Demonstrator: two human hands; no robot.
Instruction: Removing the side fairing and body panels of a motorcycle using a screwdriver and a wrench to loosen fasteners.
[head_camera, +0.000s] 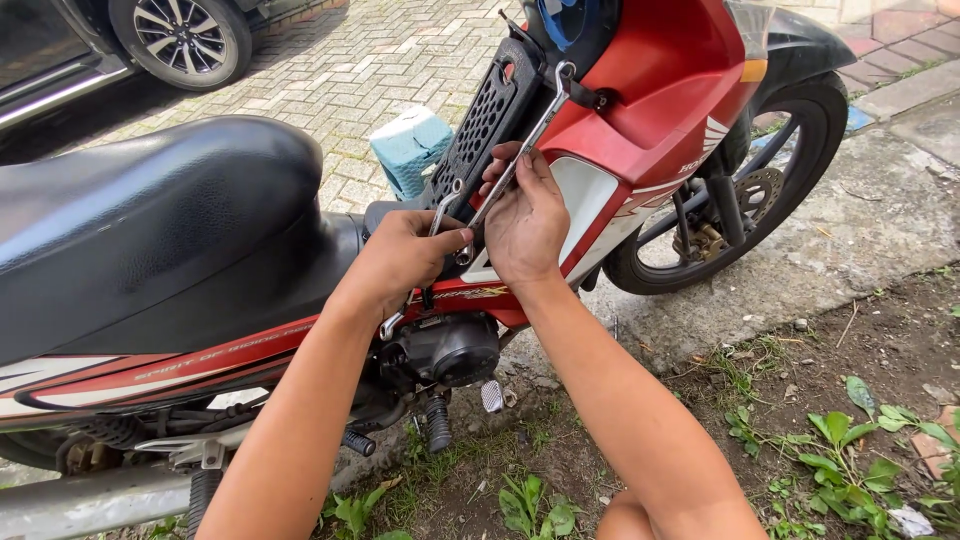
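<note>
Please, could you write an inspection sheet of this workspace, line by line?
Surface: paved ground; soil with weeds near the camera.
Job's things: red motorcycle; long wrench in the right hand; shorter wrench in the left hand.
Clutter: teal stool behind the motorcycle.
Grippers: both hands closed on the wrenches, beside the leg shield.
Cables: nothing seen.
Surroundings: parked car, top left.

Sunlit brick paving (360, 70), weedy dirt (800, 440)

Arms: both bare to above the elbow, no sleeves in view
Left hand (400, 262): no glove, no ring
Right hand (525, 222): no glove, short nails
</note>
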